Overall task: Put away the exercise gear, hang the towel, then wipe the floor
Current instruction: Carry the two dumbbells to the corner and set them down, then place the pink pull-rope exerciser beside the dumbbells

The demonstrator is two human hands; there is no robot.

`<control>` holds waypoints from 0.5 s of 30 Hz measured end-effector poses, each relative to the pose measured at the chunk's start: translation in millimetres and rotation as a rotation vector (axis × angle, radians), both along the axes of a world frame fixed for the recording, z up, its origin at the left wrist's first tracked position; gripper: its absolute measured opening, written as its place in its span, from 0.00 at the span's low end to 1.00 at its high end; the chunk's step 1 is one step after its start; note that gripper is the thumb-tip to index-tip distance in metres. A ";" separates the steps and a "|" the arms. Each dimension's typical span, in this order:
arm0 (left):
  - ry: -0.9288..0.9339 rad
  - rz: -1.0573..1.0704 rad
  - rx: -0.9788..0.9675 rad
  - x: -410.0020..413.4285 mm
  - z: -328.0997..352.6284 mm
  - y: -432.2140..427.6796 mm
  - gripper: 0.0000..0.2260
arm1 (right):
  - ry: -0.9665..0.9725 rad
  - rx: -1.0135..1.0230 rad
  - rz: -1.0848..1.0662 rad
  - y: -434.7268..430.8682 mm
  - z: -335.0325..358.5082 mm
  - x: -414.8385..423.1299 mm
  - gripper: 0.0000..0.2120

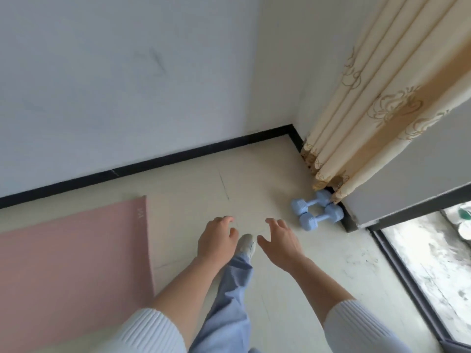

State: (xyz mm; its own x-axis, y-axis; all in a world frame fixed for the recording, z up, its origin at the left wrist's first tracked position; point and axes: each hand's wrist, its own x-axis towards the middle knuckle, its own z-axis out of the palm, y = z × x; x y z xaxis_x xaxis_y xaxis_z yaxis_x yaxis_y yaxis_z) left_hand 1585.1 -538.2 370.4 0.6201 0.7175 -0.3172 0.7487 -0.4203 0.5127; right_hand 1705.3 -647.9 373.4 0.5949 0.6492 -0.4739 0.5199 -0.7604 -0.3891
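Head view: two pale blue dumbbells (308, 221), ridged ends, side by side on floor (254, 174) at 3 o'clock, under curtain (369, 110). Pink mat (71, 263) flat at 8 o'clock, edge lettering unreadable. Left hand (216, 240), right hand (279, 242): fingers released, holding nothing.

View: one head camera, wide-angle
Position: high over the floor (254, 174), behind the left hand (216, 239) and right hand (280, 242)
Facing: forward and down, into the wall (127, 85) corner
Nearness: hands close, dumbbells (334, 212) farther

A white wall (127, 85) with black skirting (178, 154), pale floor (293, 289), cream curtain (377, 103).
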 end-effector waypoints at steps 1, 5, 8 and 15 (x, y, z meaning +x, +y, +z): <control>0.010 0.015 0.017 -29.6 7.2 -8.6 0.17 | -0.018 -0.006 0.058 -1.7 9.5 -24.4 0.27; 0.037 0.079 0.042 -148.2 37.5 -33.0 0.19 | -0.101 -0.047 0.293 3.0 50.4 -122.7 0.26; -0.019 0.262 0.069 -240.1 64.9 -42.7 0.18 | -0.123 -0.045 0.455 11.5 76.6 -206.8 0.25; 0.053 0.560 0.119 -476.5 100.8 -35.1 0.19 | -0.119 -0.016 0.821 53.7 105.6 -431.5 0.27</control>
State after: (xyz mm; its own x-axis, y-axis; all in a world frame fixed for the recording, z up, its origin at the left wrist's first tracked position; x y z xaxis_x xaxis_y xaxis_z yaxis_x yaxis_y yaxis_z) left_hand 1108.6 -573.2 471.2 0.1205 0.9646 -0.2345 0.8973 -0.0048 0.4414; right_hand 1273.8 -594.2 478.9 -0.0192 0.8926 -0.4504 0.9490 -0.1255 -0.2892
